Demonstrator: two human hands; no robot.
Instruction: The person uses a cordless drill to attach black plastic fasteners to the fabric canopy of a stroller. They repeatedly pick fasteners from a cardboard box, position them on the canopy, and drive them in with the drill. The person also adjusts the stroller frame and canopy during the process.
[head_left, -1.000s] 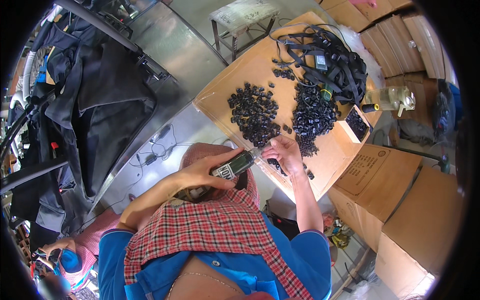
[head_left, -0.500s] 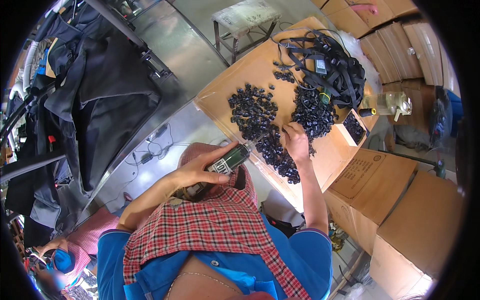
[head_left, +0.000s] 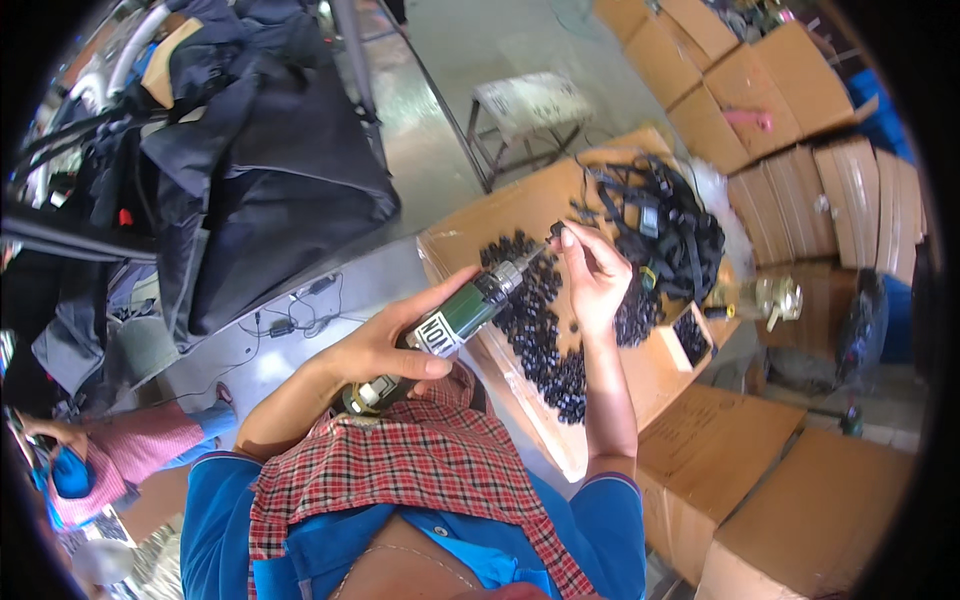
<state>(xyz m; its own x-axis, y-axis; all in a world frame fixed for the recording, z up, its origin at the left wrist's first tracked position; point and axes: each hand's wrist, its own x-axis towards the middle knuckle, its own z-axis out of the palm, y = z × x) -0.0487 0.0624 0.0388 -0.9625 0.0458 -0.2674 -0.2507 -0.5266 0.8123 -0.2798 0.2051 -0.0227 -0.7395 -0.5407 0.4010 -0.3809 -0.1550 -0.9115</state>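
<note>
My left hand (head_left: 385,345) is wrapped round the body of a green power screwdriver (head_left: 462,312), whose thin bit points up and to the right. At the end of the bit, my right hand (head_left: 600,280) pinches a small black plastic piece (head_left: 557,230) between thumb and fingertips. Bit and piece look to be touching, though the exact contact is too small to make out. Beneath both hands, a heap of small black plastic pieces (head_left: 535,350) lies on a tan tabletop (head_left: 640,378).
A tangle of black straps (head_left: 690,240) lies at the table's far right, near a clear jug (head_left: 770,298). A small open box (head_left: 677,352) holds more black pieces. Cardboard boxes (head_left: 725,440) stand right, a stool (head_left: 535,105) behind, black fabric (head_left: 280,180) left. Another person (head_left: 150,445) is lower left.
My right hand has risen from the heap with a small black piece and brought it to the bit. The screwdriver has shifted slightly up and right. The whole view has tilted.
</note>
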